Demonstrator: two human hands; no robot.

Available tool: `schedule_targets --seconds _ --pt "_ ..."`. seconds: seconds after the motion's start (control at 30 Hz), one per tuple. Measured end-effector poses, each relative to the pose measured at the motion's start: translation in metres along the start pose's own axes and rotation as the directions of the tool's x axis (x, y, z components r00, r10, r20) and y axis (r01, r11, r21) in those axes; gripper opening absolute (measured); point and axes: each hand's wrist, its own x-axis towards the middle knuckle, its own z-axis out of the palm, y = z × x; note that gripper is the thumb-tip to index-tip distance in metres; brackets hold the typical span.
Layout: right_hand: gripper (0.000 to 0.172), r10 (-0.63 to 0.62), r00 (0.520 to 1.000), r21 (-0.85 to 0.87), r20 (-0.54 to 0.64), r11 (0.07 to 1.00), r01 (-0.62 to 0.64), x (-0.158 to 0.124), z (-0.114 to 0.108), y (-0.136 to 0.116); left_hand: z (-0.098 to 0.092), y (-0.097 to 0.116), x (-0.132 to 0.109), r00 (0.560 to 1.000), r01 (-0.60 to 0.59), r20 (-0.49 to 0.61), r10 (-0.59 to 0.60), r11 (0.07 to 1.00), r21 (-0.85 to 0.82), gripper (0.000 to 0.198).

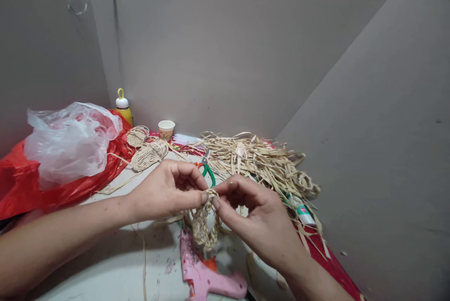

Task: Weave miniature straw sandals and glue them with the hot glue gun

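My left hand point(168, 191) and my right hand point(253, 216) meet above the table, both pinching the top of a small braided straw loop point(205, 223). Thumb and forefinger of each hand close on the braid, which hangs down between them. Directly under the loop lies a pink glue gun point(207, 277) on the white table top point(105, 268). Behind my hands sit green-handled scissors point(208, 169), partly hidden by my fingers.
A pile of loose straw strips point(260, 160) spreads at the back right. Coiled straw pieces point(149, 153), a paper cup point(166, 129) and a yellow bottle point(123, 106) stand at the back. A clear plastic bag point(70, 139) lies on red plastic point(21, 184) at left. Grey walls enclose the corner.
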Motion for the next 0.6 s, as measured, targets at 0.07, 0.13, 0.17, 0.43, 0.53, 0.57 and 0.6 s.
schedule_targets --seconds 0.07,0.13,0.17,0.43,0.53,0.57,0.6 --pt "0.006 0.046 0.999 0.029 0.011 0.998 -0.047 0.0005 0.0005 -0.0004 0.0009 -0.0002 -0.0013 1.000 -0.013 -0.007 0.014 0.999 0.044 0.005" --pt "0.005 0.092 0.996 0.048 0.016 0.995 -0.092 0.0008 0.0014 -0.0011 0.0016 -0.0005 -0.0030 0.999 -0.047 0.000 0.047 0.995 0.092 0.003" --pt "0.005 0.114 0.993 0.055 0.023 0.992 -0.115 0.0009 0.0021 -0.0016 0.0019 -0.0009 -0.0038 0.998 -0.065 0.006 0.065 0.991 0.115 0.002" --pt "0.006 0.109 0.994 0.049 0.024 0.993 -0.110 0.0012 0.0067 -0.0010 0.0040 -0.0060 -0.0049 0.999 -0.038 -0.005 0.039 0.991 0.126 0.004" --pt "0.009 -0.032 0.999 0.004 -0.035 0.999 0.032 0.0005 0.0072 0.0017 0.0041 -0.0076 -0.0041 1.000 -0.020 -0.017 0.021 0.997 0.077 0.004" --pt "0.010 -0.067 0.996 -0.002 -0.050 0.998 0.067 -0.0001 0.0078 0.0025 0.0042 -0.0081 -0.0042 0.999 -0.023 -0.020 0.025 0.997 0.074 0.004" --pt "0.011 -0.091 0.994 0.001 -0.065 0.996 0.092 -0.0011 0.0088 0.0032 0.0044 -0.0088 -0.0044 0.999 -0.030 -0.023 0.032 0.996 0.078 0.004"
